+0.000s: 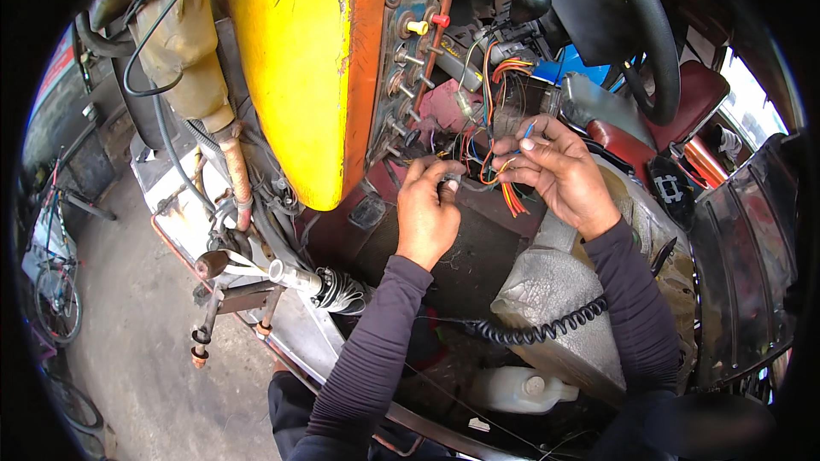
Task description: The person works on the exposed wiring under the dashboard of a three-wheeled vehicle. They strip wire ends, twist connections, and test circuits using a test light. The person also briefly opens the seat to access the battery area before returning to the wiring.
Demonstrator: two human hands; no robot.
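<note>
My right hand (568, 175) is pinched on a thin wire, and a blue wire end (529, 130) sticks up between thumb and fingers. To its left, my left hand (430, 220) is closed, fingertips together at the loose wiring. A small greyish bit shows at its fingertips, too small to name. Between and behind both hands hangs a wiring bundle (489, 94) of orange, red, green and black strands. Cut orange-red wire ends (513, 198) droop just below my right fingers. Left of the bundle stands a metal switch panel (408, 72) with several toggles, one yellow-capped and one red-capped.
A yellow panel (290, 60) rises at left, a black steering wheel (662, 43) at upper right. A coiled black cable (547, 331) crosses below my right forearm, over a worn grey cover (559, 294). A whitish plastic jug (523, 389) lies near the lower edge.
</note>
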